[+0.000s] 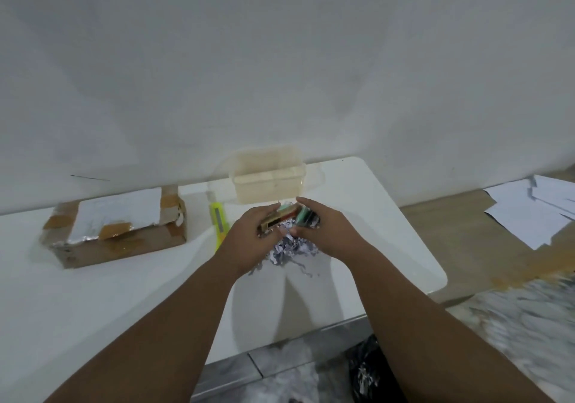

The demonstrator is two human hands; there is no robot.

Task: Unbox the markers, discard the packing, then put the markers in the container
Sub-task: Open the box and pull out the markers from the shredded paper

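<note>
My left hand (249, 236) grips a small pack of markers (280, 217) above the white table. My right hand (323, 231) holds the green and dark marker ends (303, 216) at the pack's right side. A heap of shredded paper packing (291, 251) lies on the table right under both hands. The clear plastic container (267, 178) stands open and empty just beyond the hands, by the wall. The opened cardboard box (115, 234), with foil lining and brown tape, sits at the left.
A yellow-green utility knife (219, 222) lies between the box and my hands. The white table (93, 309) ends at a rounded right corner. A black bag with shredded paper (367, 371) sits on the floor below. White sheets (535, 212) lie on the floor at right.
</note>
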